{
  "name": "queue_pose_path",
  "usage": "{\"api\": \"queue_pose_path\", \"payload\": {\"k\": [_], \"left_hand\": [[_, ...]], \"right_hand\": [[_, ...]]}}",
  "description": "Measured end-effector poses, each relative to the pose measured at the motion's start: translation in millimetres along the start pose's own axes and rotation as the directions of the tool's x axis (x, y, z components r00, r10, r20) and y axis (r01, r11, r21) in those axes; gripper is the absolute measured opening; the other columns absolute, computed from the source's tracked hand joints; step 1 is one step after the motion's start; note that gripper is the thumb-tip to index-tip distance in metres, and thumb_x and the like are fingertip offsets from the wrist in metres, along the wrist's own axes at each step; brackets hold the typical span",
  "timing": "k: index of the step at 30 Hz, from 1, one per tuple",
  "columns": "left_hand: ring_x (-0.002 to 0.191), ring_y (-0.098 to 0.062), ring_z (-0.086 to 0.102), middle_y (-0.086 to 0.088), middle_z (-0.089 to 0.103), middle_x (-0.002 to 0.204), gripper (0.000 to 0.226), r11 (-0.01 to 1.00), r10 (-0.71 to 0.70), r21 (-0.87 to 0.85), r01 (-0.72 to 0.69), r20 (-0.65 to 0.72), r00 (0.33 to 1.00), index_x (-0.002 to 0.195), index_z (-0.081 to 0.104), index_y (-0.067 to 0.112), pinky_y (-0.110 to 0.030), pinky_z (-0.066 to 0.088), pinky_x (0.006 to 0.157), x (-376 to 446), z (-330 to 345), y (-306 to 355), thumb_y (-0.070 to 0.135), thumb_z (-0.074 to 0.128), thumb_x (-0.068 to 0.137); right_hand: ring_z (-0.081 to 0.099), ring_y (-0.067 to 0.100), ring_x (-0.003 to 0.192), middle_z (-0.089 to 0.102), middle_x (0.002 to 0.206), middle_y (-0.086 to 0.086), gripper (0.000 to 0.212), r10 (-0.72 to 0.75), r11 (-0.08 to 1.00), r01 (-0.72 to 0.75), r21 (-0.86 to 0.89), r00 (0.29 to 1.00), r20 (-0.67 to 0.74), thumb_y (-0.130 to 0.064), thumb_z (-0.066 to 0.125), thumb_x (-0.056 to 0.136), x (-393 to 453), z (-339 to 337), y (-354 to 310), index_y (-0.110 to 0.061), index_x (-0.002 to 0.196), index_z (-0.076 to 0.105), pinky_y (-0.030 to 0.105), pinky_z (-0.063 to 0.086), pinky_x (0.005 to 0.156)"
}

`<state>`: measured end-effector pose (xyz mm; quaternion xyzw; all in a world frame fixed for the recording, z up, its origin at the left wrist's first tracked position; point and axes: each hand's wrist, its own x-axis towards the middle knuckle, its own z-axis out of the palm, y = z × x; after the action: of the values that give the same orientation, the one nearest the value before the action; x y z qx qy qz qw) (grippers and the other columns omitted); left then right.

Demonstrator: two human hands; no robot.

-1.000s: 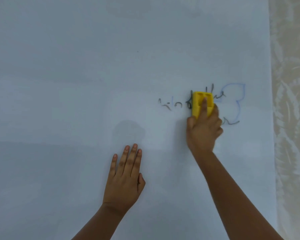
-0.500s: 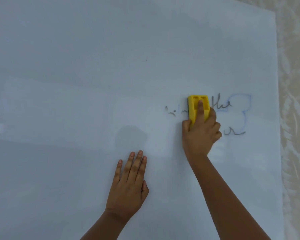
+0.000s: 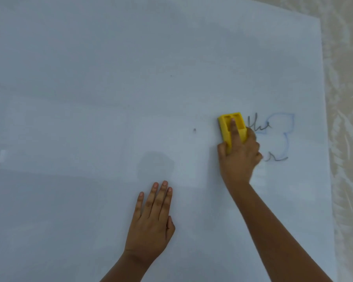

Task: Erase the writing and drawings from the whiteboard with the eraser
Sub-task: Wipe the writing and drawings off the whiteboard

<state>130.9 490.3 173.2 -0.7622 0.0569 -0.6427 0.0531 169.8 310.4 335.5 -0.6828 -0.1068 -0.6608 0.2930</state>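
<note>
The whiteboard (image 3: 110, 78) fills most of the view. My right hand (image 3: 239, 157) presses a yellow eraser (image 3: 226, 129) flat against it, index finger along the eraser's back. Just right of the eraser stands dark handwriting (image 3: 258, 125), inside a faint blue outline drawing (image 3: 287, 135) that runs down to a dark squiggle (image 3: 275, 158). A single small dark speck (image 3: 194, 130) lies left of the eraser. My left hand (image 3: 151, 222) rests flat on the board lower down, fingers together, holding nothing.
The board's right edge (image 3: 326, 139) runs top to bottom, with pale leaf-patterned cloth (image 3: 346, 119) beyond it. A tiny dot (image 3: 171, 75) marks the upper middle of the board.
The dark scribbles left of the eraser have been wiped away, leaving one speck. My right hand with the eraser swept left over them. My left hand stayed flat.
</note>
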Motion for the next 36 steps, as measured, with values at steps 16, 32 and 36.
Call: {"api": "queue_pose_path", "payload": {"k": [16, 32, 36], "left_hand": [[0.138, -0.026, 0.021, -0.012, 0.036, 0.146, 0.058, 1.0, 0.004, 0.007, -0.004, -0.032, 0.999, 0.138, 0.034, 0.004, -0.047, 0.016, 0.112, 1.5, -0.6, 1.6, 0.021, 0.035, 0.083], [0.138, -0.026, 0.022, -0.012, 0.035, 0.146, 0.058, 1.0, -0.001, 0.023, 0.002, -0.037, 0.999, 0.138, 0.034, 0.003, -0.048, 0.017, 0.111, 0.7, 0.2, 2.9, 0.021, 0.033, 0.083], [0.14, -0.024, 0.018, -0.01, 0.033, 0.148, 0.058, 1.0, 0.001, 0.017, -0.001, -0.047, 0.999, 0.138, 0.033, 0.004, -0.048, 0.016, 0.112, 0.1, 0.5, 2.5, 0.021, 0.032, 0.084]], "right_hand": [[0.032, 0.037, 0.134, 0.038, 0.143, 0.021, 0.061, 0.315, 0.936, -0.273, 0.22, 0.93, -0.187, -0.018, 0.052, 0.093, 51.5, -17.9, 81.2, 0.0, 0.143, 0.021, 0.048, 0.021, 0.111], [0.037, 0.048, 0.117, 0.034, 0.137, 0.026, 0.054, 0.347, 0.937, -0.348, 0.008, 0.932, -0.1, -0.031, 0.052, 0.092, 56.0, -36.8, 114.4, -0.026, 0.142, 0.032, 0.056, 0.035, 0.095], [0.036, 0.044, 0.117, 0.029, 0.142, 0.023, 0.06, 0.11, 0.993, -0.11, 0.034, 0.994, 0.009, -0.029, 0.055, 0.09, 46.7, -28.0, 71.8, -0.026, 0.143, 0.028, 0.05, 0.041, 0.09]]}}
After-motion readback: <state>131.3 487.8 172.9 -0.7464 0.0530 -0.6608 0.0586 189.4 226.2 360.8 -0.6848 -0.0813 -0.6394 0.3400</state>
